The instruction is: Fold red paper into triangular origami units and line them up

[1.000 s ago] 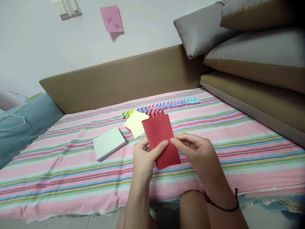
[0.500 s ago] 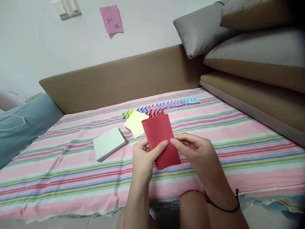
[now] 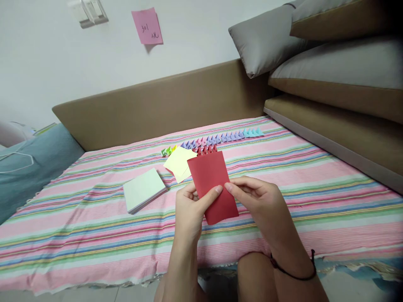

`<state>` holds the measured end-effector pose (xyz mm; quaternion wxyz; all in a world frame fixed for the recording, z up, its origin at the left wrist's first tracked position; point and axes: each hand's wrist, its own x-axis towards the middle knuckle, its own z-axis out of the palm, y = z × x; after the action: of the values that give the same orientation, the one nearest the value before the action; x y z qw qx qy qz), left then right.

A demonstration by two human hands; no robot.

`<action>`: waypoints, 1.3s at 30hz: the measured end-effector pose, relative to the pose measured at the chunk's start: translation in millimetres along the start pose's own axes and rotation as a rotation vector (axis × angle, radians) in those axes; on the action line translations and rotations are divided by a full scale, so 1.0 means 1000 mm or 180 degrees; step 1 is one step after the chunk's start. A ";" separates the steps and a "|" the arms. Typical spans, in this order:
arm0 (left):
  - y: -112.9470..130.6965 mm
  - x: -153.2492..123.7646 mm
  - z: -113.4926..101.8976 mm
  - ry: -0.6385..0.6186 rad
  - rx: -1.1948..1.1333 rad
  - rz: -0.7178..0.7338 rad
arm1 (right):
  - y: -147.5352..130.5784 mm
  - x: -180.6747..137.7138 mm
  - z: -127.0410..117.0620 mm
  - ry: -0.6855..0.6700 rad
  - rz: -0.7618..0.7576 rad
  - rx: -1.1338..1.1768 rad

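Observation:
Between both hands is a red sheet of paper (image 3: 209,174), folded over into an upright rectangle with a rounded fold on its left side. My left hand (image 3: 192,209) pinches it from the left, thumb across the front and fingers behind. My right hand (image 3: 256,195) grips the right edge between thumb and fingers. Just beyond the sheet stand several small folded red paper pieces (image 3: 208,149). Left of these lie pale yellow paper sheets (image 3: 179,163), with a bit of red showing under them. The fingertips behind the red paper are hidden.
A stack of pale green paper (image 3: 145,189) lies to the left on the striped cloth (image 3: 103,235). Behind runs a row of folded paper pieces (image 3: 231,136) in several colours. Grey and brown cushions (image 3: 340,63) are piled at right; a brown backrest (image 3: 163,107) stands against the wall.

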<state>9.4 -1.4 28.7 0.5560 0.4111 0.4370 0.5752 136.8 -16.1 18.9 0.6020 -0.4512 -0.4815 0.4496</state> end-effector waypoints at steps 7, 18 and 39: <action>0.000 0.001 0.000 0.0029 0.0030 -0.0024 | 0.001 0.000 0.000 -0.0013 0.0041 -0.0033; 0.001 0.002 -0.003 -0.0086 0.0064 -0.0088 | 0.002 0.001 0.000 0.0111 -0.0043 -0.0117; 0.002 0.012 -0.027 -0.0387 0.0307 -0.0272 | 0.018 0.009 -0.011 0.0036 0.0092 0.0126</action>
<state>-17.5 9.6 22.7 0.5850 0.4526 0.4468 0.5032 146.7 -5.3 1.6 0.6070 -0.4486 -0.4625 0.4651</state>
